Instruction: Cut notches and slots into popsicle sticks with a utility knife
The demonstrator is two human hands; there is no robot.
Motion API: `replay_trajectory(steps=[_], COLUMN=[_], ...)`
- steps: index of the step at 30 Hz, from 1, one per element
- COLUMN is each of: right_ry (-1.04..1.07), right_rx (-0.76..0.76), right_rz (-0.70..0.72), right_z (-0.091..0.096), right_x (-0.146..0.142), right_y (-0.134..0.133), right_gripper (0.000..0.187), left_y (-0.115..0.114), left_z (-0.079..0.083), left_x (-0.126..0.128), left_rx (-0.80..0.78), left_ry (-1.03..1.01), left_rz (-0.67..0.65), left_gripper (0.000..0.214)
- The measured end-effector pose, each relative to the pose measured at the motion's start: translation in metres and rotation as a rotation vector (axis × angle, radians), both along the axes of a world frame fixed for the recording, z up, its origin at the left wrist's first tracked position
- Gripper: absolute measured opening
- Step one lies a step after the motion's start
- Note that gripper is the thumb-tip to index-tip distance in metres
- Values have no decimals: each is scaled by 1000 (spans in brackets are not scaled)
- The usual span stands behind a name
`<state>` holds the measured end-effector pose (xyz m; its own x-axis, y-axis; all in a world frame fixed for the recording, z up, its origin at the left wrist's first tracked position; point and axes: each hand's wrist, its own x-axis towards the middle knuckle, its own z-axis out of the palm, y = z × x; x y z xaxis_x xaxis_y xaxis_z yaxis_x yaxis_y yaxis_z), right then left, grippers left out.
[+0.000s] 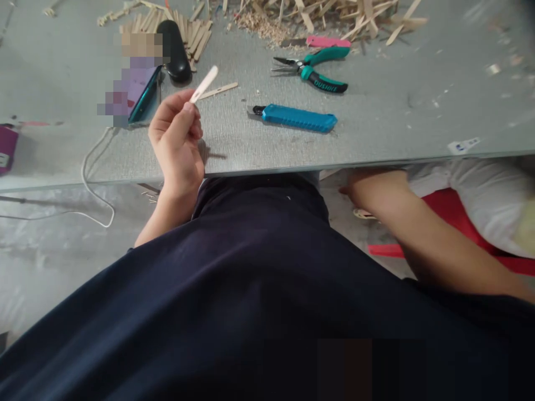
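Observation:
In the head view, my left hand (178, 131) is raised above the table's near edge, thumb and fingers pinching a flat wooden craft stick (204, 83). A small dark slot shows near the stick's lower end. Another slotted stick (219, 90) lies on the table just behind it. My right hand (357, 182) is low, by the underside of the table edge, and its fingers are mostly hidden there. Right of my left hand lies a blue utility knife (298, 118), its blade tip out to the left. Green-and-black needle-nose pliers (313, 68) rest beyond the knife, jaws pointing left.
A pink-handled blade tool (328, 42) lies behind the pliers. Wood shavings (263, 25) and loose sticks (368, 16) are heaped at the back. A black case (173, 53) and a phone (142, 92) with a white cable (86, 161) are at left.

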<state>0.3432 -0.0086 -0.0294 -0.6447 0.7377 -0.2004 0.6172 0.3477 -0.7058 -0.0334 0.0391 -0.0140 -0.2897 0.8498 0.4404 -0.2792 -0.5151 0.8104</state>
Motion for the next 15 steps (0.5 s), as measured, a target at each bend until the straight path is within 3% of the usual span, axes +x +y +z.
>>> replay_trajectory(steps=[2, 4, 6, 8, 10, 12, 13, 15], right_ry=[-156, -322, -285, -111, 132, 205, 160, 3], right_rx=[15, -107, -174, -66, 45, 34, 21, 38], right_rz=[-102, -42, 92, 138, 232, 472, 468, 117], right_z=[16, 46, 74, 86, 75, 49, 33, 5], right_x=[19, 17, 2, -18, -35, -42, -40, -28], right_y=[-2, -14, -29, -40, -41, -27, -17, 7], right_gripper=[55, 59, 62, 59, 66, 77, 76, 58], left_y=[-2, -8, -15, -20, -21, -20, -19, -18], left_z=[3, 9, 15, 19, 21, 21, 21, 21], left_x=[7, 16, 24, 27, 27, 25, 25, 25], left_rx=[7, -24, -107, -170, -203, -204, -191, -152], left_ry=[39, 100, 156, 188, 201, 207, 206, 191], left_rz=[3, 29, 82, 135, 164, 172, 172, 164], left_gripper=[9, 11, 8, 7, 5, 5, 5, 6])
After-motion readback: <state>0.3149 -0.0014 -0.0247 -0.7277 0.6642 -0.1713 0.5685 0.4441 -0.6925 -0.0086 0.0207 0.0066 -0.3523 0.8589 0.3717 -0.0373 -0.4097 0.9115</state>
